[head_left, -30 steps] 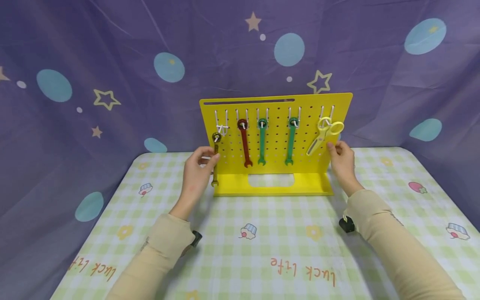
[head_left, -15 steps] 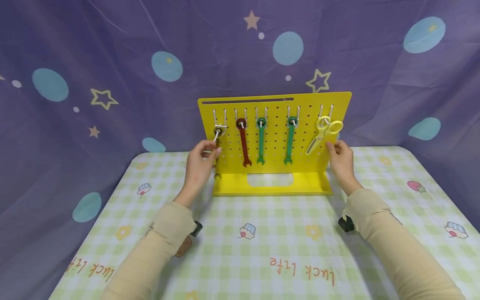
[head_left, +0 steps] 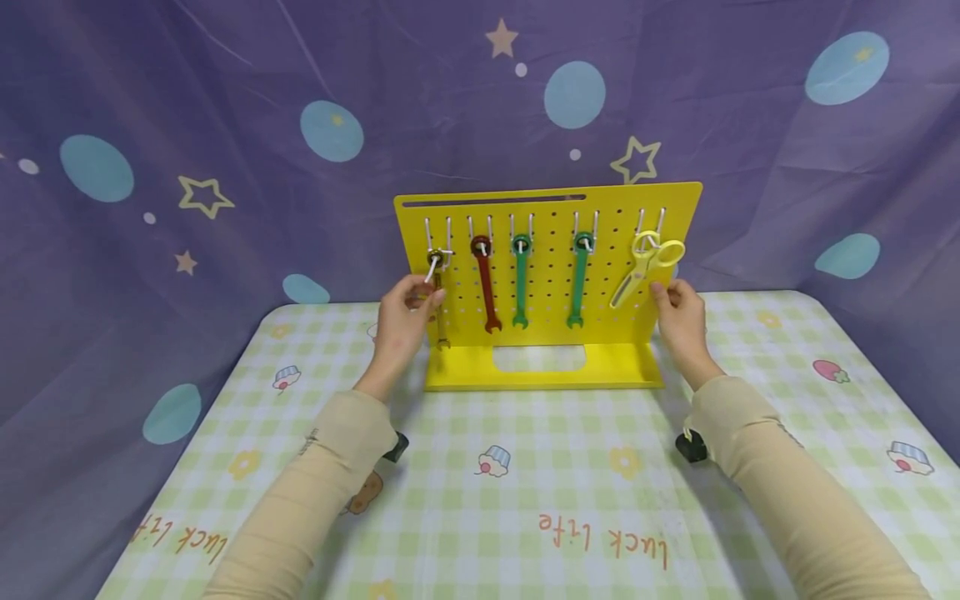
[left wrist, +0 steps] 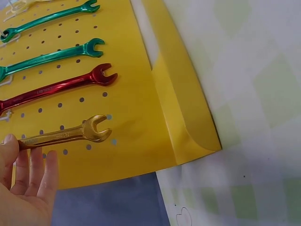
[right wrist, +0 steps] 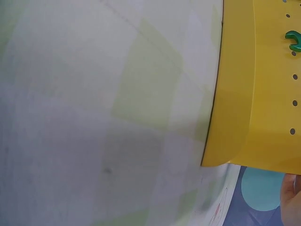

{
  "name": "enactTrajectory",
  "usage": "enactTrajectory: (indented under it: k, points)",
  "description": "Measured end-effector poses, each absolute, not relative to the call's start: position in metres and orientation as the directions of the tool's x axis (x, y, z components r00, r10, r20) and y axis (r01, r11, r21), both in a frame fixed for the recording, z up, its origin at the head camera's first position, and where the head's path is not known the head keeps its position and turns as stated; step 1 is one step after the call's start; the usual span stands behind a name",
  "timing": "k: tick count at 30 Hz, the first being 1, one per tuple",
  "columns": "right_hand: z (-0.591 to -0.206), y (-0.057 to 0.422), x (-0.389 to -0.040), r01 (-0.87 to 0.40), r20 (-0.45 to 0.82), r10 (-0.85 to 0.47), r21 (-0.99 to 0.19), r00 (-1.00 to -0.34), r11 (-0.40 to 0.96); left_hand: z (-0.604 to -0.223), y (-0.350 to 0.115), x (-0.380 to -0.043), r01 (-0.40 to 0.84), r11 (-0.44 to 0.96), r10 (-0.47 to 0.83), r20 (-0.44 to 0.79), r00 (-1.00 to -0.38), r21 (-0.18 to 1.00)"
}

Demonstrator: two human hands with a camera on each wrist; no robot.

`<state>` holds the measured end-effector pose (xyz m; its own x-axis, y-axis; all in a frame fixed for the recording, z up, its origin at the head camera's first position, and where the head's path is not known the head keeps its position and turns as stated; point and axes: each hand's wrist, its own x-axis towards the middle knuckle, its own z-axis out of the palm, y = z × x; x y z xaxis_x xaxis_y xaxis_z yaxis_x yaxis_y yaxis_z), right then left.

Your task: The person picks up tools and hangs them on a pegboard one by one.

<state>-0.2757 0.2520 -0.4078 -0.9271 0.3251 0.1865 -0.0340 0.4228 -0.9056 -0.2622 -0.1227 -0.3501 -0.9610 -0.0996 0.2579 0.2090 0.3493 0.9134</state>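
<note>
My left hand (head_left: 401, 327) pinches a gold combination wrench (left wrist: 63, 136) near its ring end, at the left side of a yellow pegboard (head_left: 551, 292). The wrench hangs down in front of the board, its open jaw lowest. Its ring (head_left: 436, 258) is at the leftmost white hook (head_left: 432, 268), whose tip shows through the ring. On the right, my right hand (head_left: 682, 321) grips the board's side edge, thumb in front and fingers partly hidden behind. Only part of this hand (right wrist: 290, 202) appears in the right wrist view.
On other hooks hang a red wrench (head_left: 487, 287), one green wrench (head_left: 521, 287), another green wrench (head_left: 580, 287) and yellow scissors (head_left: 647, 267). The board's base tray (head_left: 465, 379) rests on a checked tablecloth (head_left: 570, 467). A purple curtain (head_left: 450, 100) stands behind.
My left hand has moved up and slightly right with the gold wrench, bringing its ring from below the leftmost hook up onto it. The right hand has stayed at the board's edge.
</note>
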Motion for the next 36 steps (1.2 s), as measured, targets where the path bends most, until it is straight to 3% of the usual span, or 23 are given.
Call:
enactTrajectory:
  k: [27,36]
  points:
    - [-0.405,0.262,-0.263,-0.049,0.147,0.247,-0.93,-0.958,0.365,-0.361,-0.122,-0.27,0.183,0.34,-0.106,0.231,-0.967,0.922]
    - [-0.394,0.274,-0.236,-0.085,0.199,0.231,-0.902,-0.952,0.423,-0.361,-0.137,-0.248,0.185,0.454,-0.048,0.232,-0.972,0.872]
